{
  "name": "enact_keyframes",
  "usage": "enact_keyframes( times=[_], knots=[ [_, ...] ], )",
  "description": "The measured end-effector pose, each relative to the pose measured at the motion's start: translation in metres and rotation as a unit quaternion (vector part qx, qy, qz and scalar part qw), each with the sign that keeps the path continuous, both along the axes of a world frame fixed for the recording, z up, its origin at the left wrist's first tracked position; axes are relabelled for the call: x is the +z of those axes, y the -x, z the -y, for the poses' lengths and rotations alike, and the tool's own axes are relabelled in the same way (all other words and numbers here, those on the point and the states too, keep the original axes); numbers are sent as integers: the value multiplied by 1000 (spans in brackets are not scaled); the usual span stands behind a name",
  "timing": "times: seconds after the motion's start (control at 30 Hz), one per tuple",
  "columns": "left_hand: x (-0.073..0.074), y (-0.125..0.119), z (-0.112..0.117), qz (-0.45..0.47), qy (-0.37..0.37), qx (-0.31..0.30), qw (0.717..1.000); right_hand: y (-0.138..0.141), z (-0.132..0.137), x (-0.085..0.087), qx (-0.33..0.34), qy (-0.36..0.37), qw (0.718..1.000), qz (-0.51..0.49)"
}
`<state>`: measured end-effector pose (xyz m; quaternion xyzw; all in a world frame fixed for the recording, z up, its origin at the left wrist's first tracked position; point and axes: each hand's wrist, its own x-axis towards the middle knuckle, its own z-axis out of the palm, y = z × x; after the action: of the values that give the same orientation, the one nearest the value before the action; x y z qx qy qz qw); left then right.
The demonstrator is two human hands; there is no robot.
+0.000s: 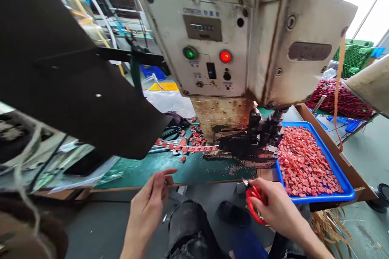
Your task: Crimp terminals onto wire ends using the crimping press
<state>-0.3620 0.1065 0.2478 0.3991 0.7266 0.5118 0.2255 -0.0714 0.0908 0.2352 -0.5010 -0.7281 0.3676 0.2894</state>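
Note:
Below the bench's front edge, my left hand (pixel 150 200) is raised with the index finger stretched out and the other fingers loosely curled. I see nothing held in it. My right hand (pixel 273 204) is closed around red-handled pliers (pixel 251 206), whose short metal jaws point up and left. A strip of small reddish pieces (pixel 188 148) runs across the green bench (pixel 133 170) into the dark tooling (pixel 258 141) of a press machine (pixel 212 56). Neither hand touches the strip. On the machine's panel, a green light and a red light are lit.
A blue tray (pixel 331 162) full of reddish square pieces stands right of the tooling. Loose red scraps (pixel 197 139) lie behind the strip. A large black sheet (pixel 91 97) hangs at left. Bundled dark red wires (pixel 343 99) are at right. A black slipper (pixel 234 213) is on the floor.

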Motion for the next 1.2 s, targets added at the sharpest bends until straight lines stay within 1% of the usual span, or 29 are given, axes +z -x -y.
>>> enact_keyframes(
  times=[0.03,0.07,0.1,0.17,0.27,0.33,0.37,0.43,0.5,0.57,0.6,0.63,0.7,0.77,0.83,0.9,0.97,1.07,1.13,1.2],
  knots=[
    [0,-2,13,57,-13,1,998,14,-4,5,44,-34,997,57],
    [0,-4,26,101,-24,3,995,30,-10,9,89,-59,988,112],
    [-1,-6,37,130,-33,4,991,48,-17,14,129,-73,975,163],
    [-3,-8,54,147,-53,21,987,87,-34,18,182,-91,944,258],
    [-9,-10,70,189,-58,12,980,138,-61,19,210,-114,934,264],
    [-14,-11,74,224,-64,-4,973,157,-71,18,218,-129,935,249],
    [-16,-12,75,238,-71,-12,969,161,-73,19,221,-134,936,240],
    [-17,-16,75,262,-84,-29,961,154,-70,21,227,-138,939,217],
    [-16,-25,70,284,-98,-53,952,131,-56,24,238,-131,944,185],
    [-11,-41,61,301,-97,-93,944,96,-34,23,248,-95,956,122],
    [-9,-51,55,307,-91,-119,940,77,-22,20,240,-31,970,21],
    [-6,-64,48,311,-81,-150,935,58,-10,17,216,40,974,-62],
    [-3,-92,32,312,-53,-214,924,27,11,8,157,140,961,-178],
    [-2,-123,16,308,-23,-270,912,5,24,-1,93,206,941,-252],
    [-2,-151,2,306,10,-327,894,-7,29,-9,21,235,918,-318],
    [-3,-171,-7,300,32,-376,876,-12,26,-13,-51,242,893,-375],
    [-4,-179,-11,284,41,-396,872,-14,18,-14,-108,233,869,-422],
    [-3,-176,-10,259,30,-368,893,-13,3,-13,-176,176,829,-501],
    [-4,-170,-6,245,15,-334,910,-12,-7,-12,-226,123,796,-548],
    [-5,-168,-4,239,7,-297,925,-9,-16,-12,-255,92,773,-573]
  ],
)
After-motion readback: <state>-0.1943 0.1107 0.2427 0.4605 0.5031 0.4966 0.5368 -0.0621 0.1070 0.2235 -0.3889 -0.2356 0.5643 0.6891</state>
